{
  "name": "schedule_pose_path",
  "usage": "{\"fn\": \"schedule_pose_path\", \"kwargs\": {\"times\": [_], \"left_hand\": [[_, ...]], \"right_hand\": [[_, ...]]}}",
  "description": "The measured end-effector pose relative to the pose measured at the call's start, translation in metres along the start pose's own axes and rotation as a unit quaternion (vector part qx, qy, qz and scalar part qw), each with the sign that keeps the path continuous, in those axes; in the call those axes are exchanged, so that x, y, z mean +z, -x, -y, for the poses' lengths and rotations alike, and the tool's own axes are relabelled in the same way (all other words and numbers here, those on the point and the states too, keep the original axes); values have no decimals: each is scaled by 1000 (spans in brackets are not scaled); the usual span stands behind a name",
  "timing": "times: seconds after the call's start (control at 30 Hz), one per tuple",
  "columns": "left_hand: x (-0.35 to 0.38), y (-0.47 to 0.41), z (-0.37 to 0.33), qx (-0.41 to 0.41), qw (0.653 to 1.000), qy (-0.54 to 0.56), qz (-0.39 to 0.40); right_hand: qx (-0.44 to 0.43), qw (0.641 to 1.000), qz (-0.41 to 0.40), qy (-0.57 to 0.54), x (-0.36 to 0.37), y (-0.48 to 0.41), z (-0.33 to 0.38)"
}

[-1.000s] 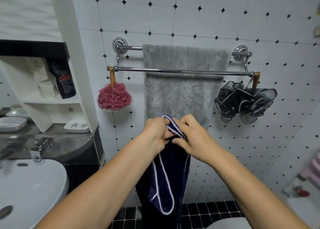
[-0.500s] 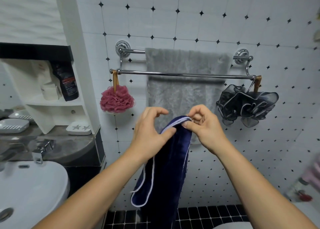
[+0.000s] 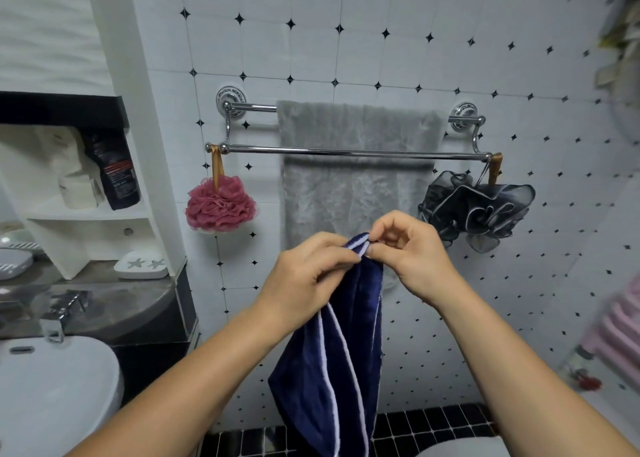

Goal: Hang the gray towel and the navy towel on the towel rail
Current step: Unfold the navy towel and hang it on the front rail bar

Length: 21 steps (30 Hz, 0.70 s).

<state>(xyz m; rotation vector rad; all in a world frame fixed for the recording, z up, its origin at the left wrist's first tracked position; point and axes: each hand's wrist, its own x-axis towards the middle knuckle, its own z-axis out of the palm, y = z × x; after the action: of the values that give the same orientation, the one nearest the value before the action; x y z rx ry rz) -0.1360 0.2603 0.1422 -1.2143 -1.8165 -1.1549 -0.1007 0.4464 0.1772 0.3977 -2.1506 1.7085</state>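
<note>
The gray towel (image 3: 353, 186) hangs over the back bar of the chrome double towel rail (image 3: 346, 150) on the tiled wall. The front bar is bare between its ends. The navy towel (image 3: 343, 352), with white piping, dangles bunched below the rail, in front of the gray towel's lower edge. My left hand (image 3: 304, 276) and my right hand (image 3: 412, 252) pinch its top edge close together, fingertips almost touching.
A pink bath pouf (image 3: 221, 207) hangs from the rail's left end, a dark gray pouf (image 3: 474, 210) from the right end. A white sink (image 3: 52, 394), tap and shelves with a dark bottle (image 3: 116, 172) stand at left. A pink object (image 3: 620, 328) is at right.
My hands have come closer together on the navy towel's top edge. The left hand has closed on it again, and the towel hangs in a slightly different bunch.
</note>
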Motion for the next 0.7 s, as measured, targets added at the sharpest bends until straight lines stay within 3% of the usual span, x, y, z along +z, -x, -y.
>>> {"fn": "schedule_pose_path", "kwargs": {"times": [0.07,0.13,0.37,0.7], "left_hand": [[-1,0,2,12,999,-42,5],[-4,-5,1,-31,999,-44,4],[-14,-23,-6,-203,977,63,-3],[-16,-27,-5,-169,985,15,36]], "right_hand": [[2,1000,-5,7,-1,1,1],[7,1000,1,19,-1,2,2],[31,994,18,103,-1,6,8],[59,990,-31,120,-3,6,9]]}}
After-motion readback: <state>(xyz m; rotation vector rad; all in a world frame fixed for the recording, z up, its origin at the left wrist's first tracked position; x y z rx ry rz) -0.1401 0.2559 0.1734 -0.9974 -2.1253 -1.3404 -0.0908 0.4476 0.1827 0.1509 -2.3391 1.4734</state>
